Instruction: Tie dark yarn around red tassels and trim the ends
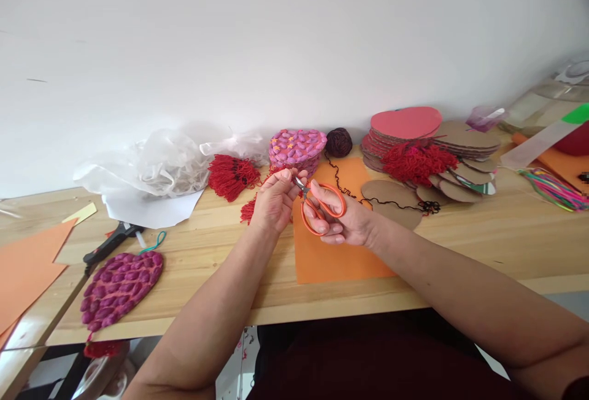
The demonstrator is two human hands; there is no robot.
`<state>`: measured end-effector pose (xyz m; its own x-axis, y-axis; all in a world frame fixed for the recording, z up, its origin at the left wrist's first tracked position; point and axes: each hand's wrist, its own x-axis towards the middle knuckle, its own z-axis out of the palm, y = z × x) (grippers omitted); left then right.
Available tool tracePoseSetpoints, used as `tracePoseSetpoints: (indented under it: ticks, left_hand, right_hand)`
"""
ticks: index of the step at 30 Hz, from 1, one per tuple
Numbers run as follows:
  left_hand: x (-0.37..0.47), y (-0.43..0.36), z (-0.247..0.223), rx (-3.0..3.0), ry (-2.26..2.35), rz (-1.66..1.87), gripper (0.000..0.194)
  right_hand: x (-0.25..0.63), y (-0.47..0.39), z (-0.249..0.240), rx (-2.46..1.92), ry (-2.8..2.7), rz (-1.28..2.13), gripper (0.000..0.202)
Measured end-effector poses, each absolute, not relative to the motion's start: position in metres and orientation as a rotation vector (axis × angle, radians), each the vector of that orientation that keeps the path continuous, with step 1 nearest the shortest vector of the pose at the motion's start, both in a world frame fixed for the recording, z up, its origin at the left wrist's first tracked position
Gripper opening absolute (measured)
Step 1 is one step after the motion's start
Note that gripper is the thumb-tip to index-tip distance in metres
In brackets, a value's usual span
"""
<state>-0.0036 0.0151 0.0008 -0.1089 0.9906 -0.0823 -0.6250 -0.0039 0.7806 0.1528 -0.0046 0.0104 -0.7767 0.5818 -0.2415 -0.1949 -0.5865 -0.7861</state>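
My right hand grips a pair of scissors by its orange handles, with the blades pointing up and left. The blade tips meet the fingertips of my left hand, which is closed in a pinch. What those fingers hold is hidden or too small to make out. Just left of that hand, a red yarn tassel shows in part on the table. Behind both hands stands a stack of pink and purple decorated hearts. An orange sheet lies under my right hand.
A dark yarn ball trails a strand over a cardboard heart. Red tassels lie left, more red yarn right, by stacked hearts. Plastic bags, a glue gun and a purple heart occupy the left.
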Motion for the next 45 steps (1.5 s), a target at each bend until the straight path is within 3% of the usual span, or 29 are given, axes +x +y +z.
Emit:
tracePoseSetpoints:
  ticks: [45]
  left_hand:
    - [-0.0014, 0.0120, 0.0008, 0.694, 0.847, 1.532, 0.017]
  right_hand:
    - [0.1461, -0.0095, 0.0138, -0.822, -1.131, 2.160, 0.061]
